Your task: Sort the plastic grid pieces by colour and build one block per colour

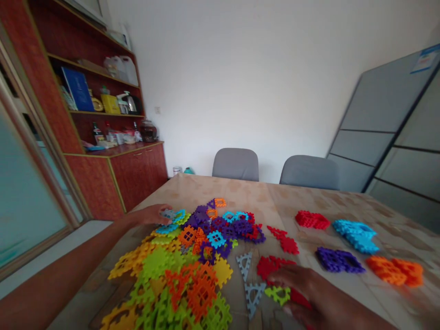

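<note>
At the far left edge of the pile, my left hand [161,214] is closed around a grey interlocking plastic piece [168,214]. Blue pieces [178,216] lie right beside its fingertips. My right hand [305,286] is low over a group of red pieces [273,266], with thumb and fingers apart. A green triangular piece [279,294] lies by its thumb; contact is hard to tell. Two grey triangles, an upper one [244,265] and a lower one [253,297], are left of that hand. The big mixed pile [185,261] holds yellow, green, orange, purple and blue pieces.
Sorted stacks sit at the right: red [312,219], blue [355,235], purple [339,260] and orange [395,270]. Loose red pieces [285,239] lie mid-table. A patterned cloth covers the table [261,195]. Two grey chairs [235,164] stand behind it, and a shelf cabinet [137,167] at left.
</note>
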Tool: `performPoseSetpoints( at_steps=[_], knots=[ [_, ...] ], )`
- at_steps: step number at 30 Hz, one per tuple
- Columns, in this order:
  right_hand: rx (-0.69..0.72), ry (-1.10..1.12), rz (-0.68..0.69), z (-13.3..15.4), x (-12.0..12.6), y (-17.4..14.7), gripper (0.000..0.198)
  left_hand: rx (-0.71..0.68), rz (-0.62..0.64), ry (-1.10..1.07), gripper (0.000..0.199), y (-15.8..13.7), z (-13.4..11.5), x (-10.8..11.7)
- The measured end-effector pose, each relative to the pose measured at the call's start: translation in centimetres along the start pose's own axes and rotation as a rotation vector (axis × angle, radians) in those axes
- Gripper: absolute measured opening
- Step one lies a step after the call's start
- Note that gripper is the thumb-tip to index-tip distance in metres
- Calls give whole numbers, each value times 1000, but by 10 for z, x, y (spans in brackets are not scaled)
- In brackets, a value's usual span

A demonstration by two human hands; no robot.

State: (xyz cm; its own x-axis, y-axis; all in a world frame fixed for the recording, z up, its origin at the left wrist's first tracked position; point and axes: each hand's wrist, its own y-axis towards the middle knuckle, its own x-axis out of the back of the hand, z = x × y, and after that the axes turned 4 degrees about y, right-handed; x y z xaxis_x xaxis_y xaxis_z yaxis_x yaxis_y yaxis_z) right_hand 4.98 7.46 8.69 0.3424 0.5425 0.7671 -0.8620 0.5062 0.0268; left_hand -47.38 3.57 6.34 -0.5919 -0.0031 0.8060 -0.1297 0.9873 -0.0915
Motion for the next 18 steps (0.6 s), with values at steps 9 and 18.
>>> performPoseSetpoints(
  at_steps=[9,18],
  knots=[
    [20,10,-3,-14,-2,13,41,-118,68,-76,39,-1,-22,-10],
    [54,48,12,-10,-5,18,34,-171,97,-184,68,-40,-60,-16]
  ],
)
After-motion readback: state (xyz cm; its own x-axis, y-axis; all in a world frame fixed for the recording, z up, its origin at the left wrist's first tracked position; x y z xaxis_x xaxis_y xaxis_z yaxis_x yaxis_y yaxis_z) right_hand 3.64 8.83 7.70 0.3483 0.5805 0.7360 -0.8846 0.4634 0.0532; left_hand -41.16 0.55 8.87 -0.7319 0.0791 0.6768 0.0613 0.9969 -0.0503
